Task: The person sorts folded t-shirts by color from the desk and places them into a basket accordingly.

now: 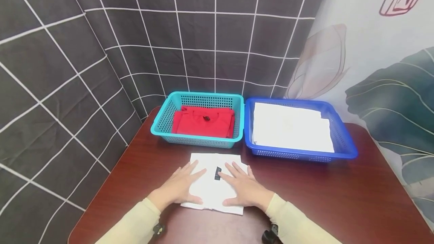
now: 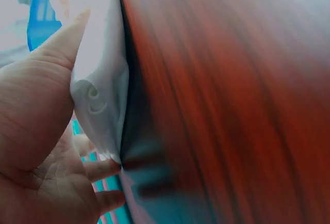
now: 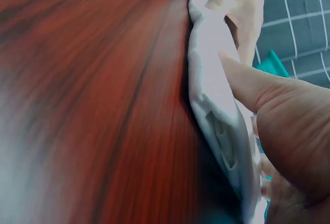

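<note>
A folded white garment [image 1: 213,195] lies flat on the table, with a small black label [image 1: 218,173] near its middle. My left hand [image 1: 184,185] rests on its left side, fingers spread and straight. On the right side my right hand [image 1: 245,186] lies palm down in the same way, one fingertip at the label. The left wrist view shows the thumb on top of the thick layered edge of the garment [image 2: 100,43]. From the right wrist, rolled layers show at the end of the garment [image 3: 214,74], with the thumb pressed on its top.
Behind the garment stands a turquoise basket [image 1: 197,139] with folded red clothing [image 1: 205,126] in it. Right next to it, a blue basket [image 1: 342,138] holds folded white clothing [image 1: 291,127]. The reddish-brown table [image 1: 305,187] borders dark gridded cloth [image 1: 196,31] behind and on the left.
</note>
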`<state>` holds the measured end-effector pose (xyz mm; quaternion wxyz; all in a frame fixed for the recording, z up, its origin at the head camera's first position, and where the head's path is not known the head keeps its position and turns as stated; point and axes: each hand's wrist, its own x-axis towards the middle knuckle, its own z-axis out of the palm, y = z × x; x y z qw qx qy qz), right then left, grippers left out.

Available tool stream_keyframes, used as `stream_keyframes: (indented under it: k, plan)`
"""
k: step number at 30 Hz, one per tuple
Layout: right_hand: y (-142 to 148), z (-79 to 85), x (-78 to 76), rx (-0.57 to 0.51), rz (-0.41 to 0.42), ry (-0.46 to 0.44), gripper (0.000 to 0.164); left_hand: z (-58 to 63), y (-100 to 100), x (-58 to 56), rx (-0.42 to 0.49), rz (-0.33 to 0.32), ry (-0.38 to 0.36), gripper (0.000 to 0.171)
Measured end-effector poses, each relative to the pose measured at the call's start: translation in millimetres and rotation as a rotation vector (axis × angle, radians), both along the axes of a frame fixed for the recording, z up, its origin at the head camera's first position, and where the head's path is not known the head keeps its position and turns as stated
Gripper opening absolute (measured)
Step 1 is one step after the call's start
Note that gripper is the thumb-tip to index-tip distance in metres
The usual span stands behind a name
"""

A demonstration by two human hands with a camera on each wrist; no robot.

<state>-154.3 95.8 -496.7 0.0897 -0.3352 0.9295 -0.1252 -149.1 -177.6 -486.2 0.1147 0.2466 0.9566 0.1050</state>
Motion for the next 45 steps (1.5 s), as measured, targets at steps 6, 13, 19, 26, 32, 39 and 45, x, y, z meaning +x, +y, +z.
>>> stream_keyframes:
  k: [6, 13, 19, 26, 32, 39, 45]
  plan:
    - [38.5, -2.3, 2.7, -0.035, 0.0, 0.034, 0.088, -2.7, 37.8, -2.4, -0.033, -0.013, -0.001, 0.096]
    - [73.5, -0.2, 9.4, -0.06, -0.036, 0.044, 0.091, -4.8, 75.9, 0.2, -0.059, -0.012, 0.011, 0.097]
    - [94.2, 0.7, 14.4, -0.064, -0.065, 0.04, 0.093, -3.6, 97.8, 5.5, -0.045, -0.02, 0.03, 0.097]
    - [105.2, 1.3, 16.5, -0.1, -0.069, 0.04, 0.091, -2.2, 106.4, 6.9, -0.021, -0.03, 0.014, 0.097]
    - [122.3, 8.6, 20.8, -0.275, -0.146, 0.069, 0.082, 4.2, 95.7, 6.2, 0.127, 0.025, -0.037, 0.084]
    - [152.7, 23.7, 30.3, -0.381, -0.403, 0.021, 0.064, 11.5, 80.0, 6.9, 0.379, 0.201, -0.061, 0.071]
    - [159.8, 22.7, 33.7, -0.559, -0.479, -0.353, 0.062, 11.4, 81.7, 7.0, 0.688, 0.381, -0.297, 0.066]
